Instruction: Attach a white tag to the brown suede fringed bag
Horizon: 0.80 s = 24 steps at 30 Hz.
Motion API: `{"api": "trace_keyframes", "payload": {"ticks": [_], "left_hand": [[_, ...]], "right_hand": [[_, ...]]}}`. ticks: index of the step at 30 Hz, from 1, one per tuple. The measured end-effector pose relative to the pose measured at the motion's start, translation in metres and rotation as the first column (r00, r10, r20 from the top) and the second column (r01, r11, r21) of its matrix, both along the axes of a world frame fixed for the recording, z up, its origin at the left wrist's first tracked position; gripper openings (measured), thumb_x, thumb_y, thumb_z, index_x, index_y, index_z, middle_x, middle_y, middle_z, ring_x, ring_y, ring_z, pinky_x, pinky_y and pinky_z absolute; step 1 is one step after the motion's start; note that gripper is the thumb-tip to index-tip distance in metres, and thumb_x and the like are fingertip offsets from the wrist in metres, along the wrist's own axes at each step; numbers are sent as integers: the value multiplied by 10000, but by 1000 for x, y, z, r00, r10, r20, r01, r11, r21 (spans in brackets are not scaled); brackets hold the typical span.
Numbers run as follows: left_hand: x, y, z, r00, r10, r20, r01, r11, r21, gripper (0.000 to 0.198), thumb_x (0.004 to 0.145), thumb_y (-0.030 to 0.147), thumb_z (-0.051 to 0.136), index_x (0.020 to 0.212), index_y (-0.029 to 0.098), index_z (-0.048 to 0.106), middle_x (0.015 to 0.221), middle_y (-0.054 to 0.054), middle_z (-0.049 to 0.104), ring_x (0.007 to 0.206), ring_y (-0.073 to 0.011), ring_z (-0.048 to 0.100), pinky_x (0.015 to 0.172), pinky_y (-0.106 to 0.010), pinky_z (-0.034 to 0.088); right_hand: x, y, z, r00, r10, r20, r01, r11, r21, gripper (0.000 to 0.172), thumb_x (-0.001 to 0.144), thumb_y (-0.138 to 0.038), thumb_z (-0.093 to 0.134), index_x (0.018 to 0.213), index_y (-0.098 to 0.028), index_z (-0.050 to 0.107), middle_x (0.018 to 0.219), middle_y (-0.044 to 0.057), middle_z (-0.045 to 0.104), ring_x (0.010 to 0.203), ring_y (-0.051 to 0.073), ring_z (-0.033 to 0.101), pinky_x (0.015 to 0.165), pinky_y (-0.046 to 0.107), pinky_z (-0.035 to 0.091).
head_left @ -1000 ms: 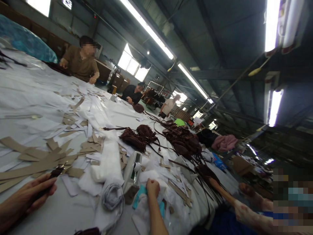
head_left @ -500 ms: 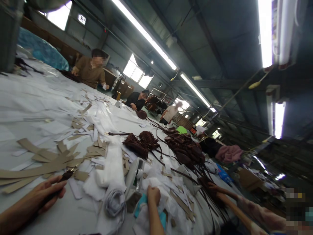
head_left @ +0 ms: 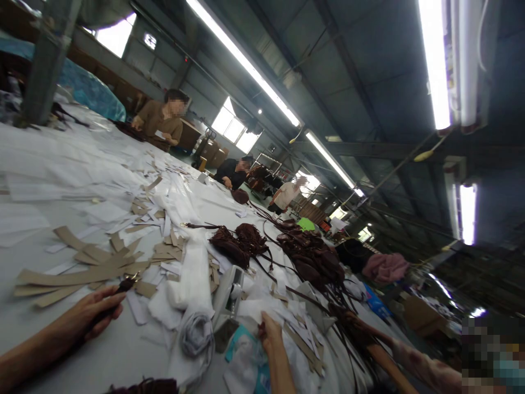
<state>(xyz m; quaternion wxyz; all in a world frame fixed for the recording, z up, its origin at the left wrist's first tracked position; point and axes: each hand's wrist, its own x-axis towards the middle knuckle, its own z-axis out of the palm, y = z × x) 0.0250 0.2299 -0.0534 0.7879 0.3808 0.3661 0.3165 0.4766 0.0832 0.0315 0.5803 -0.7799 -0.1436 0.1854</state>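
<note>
My left hand (head_left: 88, 317) rests on the white table (head_left: 49, 164) at the lower left. Its fingers are closed on a dark brown strap (head_left: 118, 290) with a metal clasp at its end. My right hand (head_left: 270, 334) is at the lower middle, pinched shut on white paper scraps (head_left: 262, 312) above a teal and white packet (head_left: 246, 355). Between the hands lie a roll of white padding (head_left: 192, 279), a grey coiled cord (head_left: 197, 336) and a white tape dispenser (head_left: 227, 298).
Brown card strips (head_left: 82, 268) litter the table at the left. Piles of dark brown bags and straps (head_left: 303, 254) lie further along. A co-worker's forearm (head_left: 394, 355) reaches in at the lower right. Other people work at the far side.
The view has swung up and left. My right hand has shifted a little right and lifted paper scraps. My left hand keeps its hold on the strap.
</note>
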Motion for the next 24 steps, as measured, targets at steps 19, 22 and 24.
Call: {"api": "trace_keyframes", "payload": {"ticks": [19,22,24], "left_hand": [[9,5,38,970,165,178,-179,982,64,533,655,687,641,711,170,522,611,45,522,350,-15,228,355,-207,135],[12,5,41,982,128,141,-144,984,106,513,654,661,668,729,168,547,488,91,422,339,-34,227,357,-213,137],[14,4,40,990,89,108,-104,986,133,477,610,592,741,720,168,551,434,112,367,336,-46,237,357,-217,148]], "right_hand": [[-272,122,20,619,785,-1,-780,616,109,373,706,-486,746,889,-161,741,763,59,727,655,148,581,596,241,429],[-282,120,1,638,769,-34,-763,638,108,399,677,-484,763,894,-150,738,749,58,716,632,140,566,556,227,409],[-281,118,-9,662,748,-49,-741,663,106,420,641,-473,789,903,-149,734,771,51,715,653,142,574,561,221,417]]}}
